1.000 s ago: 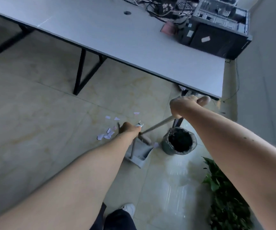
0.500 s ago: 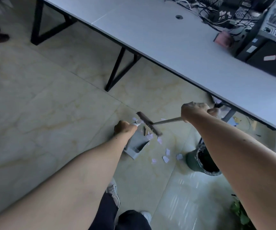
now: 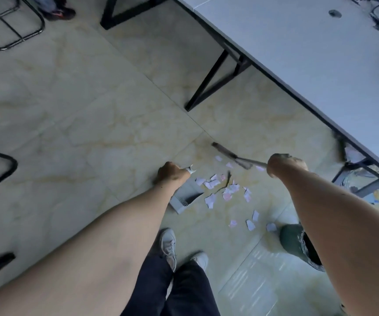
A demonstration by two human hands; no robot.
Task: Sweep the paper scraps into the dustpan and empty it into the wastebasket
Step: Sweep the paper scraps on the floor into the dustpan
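Note:
Several white and pink paper scraps (image 3: 225,190) lie scattered on the tiled floor in front of my feet. A grey dustpan (image 3: 185,197) rests on the floor to their left, its mouth toward them; my left hand (image 3: 172,174) is shut on the top of its upright handle. My right hand (image 3: 283,164) is shut on the broom handle, and the broom head (image 3: 231,155) sits just beyond the scraps. The dark wastebasket (image 3: 294,242) stands at the lower right, partly hidden behind my right forearm.
A long grey table (image 3: 309,65) with black legs (image 3: 213,80) runs along the right. Black chair frames (image 3: 8,26) stand at the upper left and left edge. Another person's shoes (image 3: 58,10) show at the top left. My own shoes (image 3: 170,245) are near the dustpan.
The view has swung left and down. The dustpan now sits left of the scraps, the broom head has moved out beyond them, and more scraps lie spread toward the wastebasket.

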